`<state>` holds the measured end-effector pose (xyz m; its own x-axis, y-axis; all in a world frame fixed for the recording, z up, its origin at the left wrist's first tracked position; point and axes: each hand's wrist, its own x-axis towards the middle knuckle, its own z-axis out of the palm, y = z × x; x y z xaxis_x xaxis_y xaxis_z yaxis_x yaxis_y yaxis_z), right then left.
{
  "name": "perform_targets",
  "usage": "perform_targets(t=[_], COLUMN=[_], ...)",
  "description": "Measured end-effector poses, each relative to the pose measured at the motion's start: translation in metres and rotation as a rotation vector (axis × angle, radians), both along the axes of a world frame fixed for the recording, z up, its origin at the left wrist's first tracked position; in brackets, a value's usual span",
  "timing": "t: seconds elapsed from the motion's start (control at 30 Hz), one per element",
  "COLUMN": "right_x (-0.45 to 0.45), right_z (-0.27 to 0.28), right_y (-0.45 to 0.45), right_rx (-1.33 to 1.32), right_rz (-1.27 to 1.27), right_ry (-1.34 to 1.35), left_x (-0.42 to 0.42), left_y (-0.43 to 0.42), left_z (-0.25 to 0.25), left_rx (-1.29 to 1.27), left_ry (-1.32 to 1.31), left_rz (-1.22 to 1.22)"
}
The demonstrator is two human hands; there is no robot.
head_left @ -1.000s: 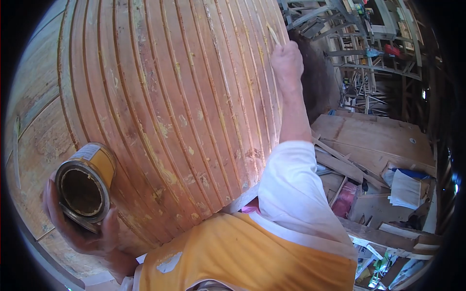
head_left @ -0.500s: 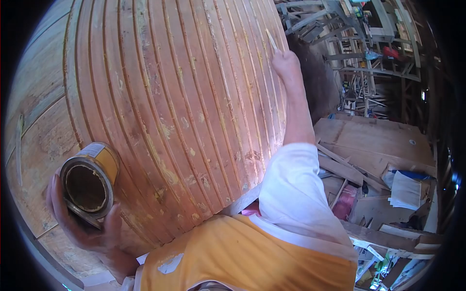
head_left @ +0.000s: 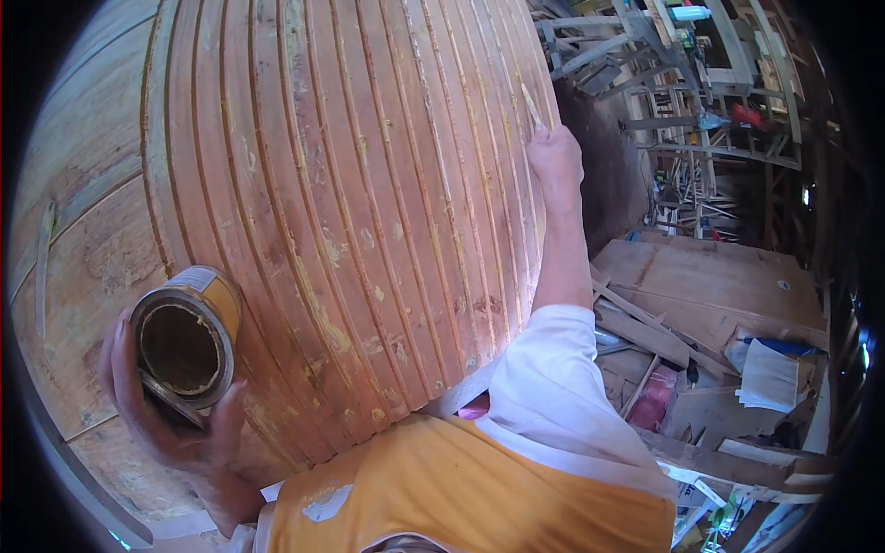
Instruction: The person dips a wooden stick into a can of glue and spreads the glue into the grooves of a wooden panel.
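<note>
My left hand (head_left: 166, 415) curls round an open metal can (head_left: 226, 304) with a yellow label, tilted so its mouth faces me. The can's inside looks dark, with a crusted rim. Between the rim and my palm sits a round metal lid (head_left: 171, 398). Far up on the right, my right hand (head_left: 556, 166) grips a thin pale tool (head_left: 530, 106) with a tapered tip; its exact kind is unclear. That tip lies at or just over a groove near the right edge of the grooved wooden panel (head_left: 369, 184). Yellowish smears mark the panel and its grooves.
A thin wooden strip (head_left: 44, 267) lies on the plain boards at left. On the right are a large brown board (head_left: 710, 286), loose wood offcuts (head_left: 645, 336), a white paper (head_left: 770, 376) and a pink object (head_left: 656, 398). Stacked timber frames (head_left: 682, 147) stand behind.
My right hand and the thin tool have moved a little down, nearer to me, along the panel's right side. The left hand still holds the can; the whole view has shifted slightly.
</note>
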<state>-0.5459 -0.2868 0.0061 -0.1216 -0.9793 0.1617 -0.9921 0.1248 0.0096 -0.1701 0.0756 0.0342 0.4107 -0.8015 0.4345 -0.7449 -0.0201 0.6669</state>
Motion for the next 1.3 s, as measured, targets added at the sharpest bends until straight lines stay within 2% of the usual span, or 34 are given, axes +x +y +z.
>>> perform_targets(t=[0.1, 0.2, 0.37, 0.5, 0.6, 0.7, 1.0, 1.1, 1.2, 1.3], right_x=[0.013, 0.022, -0.027, -0.016, 0.013, 0.065, 0.09, 0.081, 0.077, 0.081], right_z=[-0.006, -0.001, -0.012, 0.002, -0.004, -0.006, -0.021, 0.009, 0.009, -0.01], right_y=[-0.039, -0.05, -0.004, -0.009, -0.028, -0.016, -0.045, -0.029, -0.022, -0.034], right_rx=[-0.008, 0.008, 0.049, -0.031, -0.075, -0.072, 0.008, -0.084, -0.144, -0.213], right_rz=[0.062, 0.085, 0.116, 0.079, 0.317, 0.361, 0.348, 0.277, 0.344, 0.413], right_ry=[-0.004, -0.122, -0.049, -0.065, -0.216, -0.415, -0.253, -0.087, 0.004, -0.135], left_x=[0.003, 0.001, 0.001, -0.002, -0.002, -0.005, 0.001, 0.003, 0.002, 0.0], left_y=[0.0, -0.002, 0.0, -0.001, -0.004, -0.007, -0.005, -0.004, -0.005, -0.006], left_z=[-0.003, -0.004, -0.006, -0.008, -0.013, -0.016, -0.018, -0.016, -0.019, -0.02], left_rx=[-0.007, -0.049, -0.063, -0.07, -0.121, -0.175, -0.193, -0.175, -0.198, -0.208], left_ry=[-0.019, 0.018, 0.084, 0.14, 0.184, 0.249, 0.278, 0.246, 0.286, 0.289], left_rz=[-0.024, 0.001, -0.022, -0.021, -0.057, -0.056, -0.105, -0.099, -0.106, -0.102])
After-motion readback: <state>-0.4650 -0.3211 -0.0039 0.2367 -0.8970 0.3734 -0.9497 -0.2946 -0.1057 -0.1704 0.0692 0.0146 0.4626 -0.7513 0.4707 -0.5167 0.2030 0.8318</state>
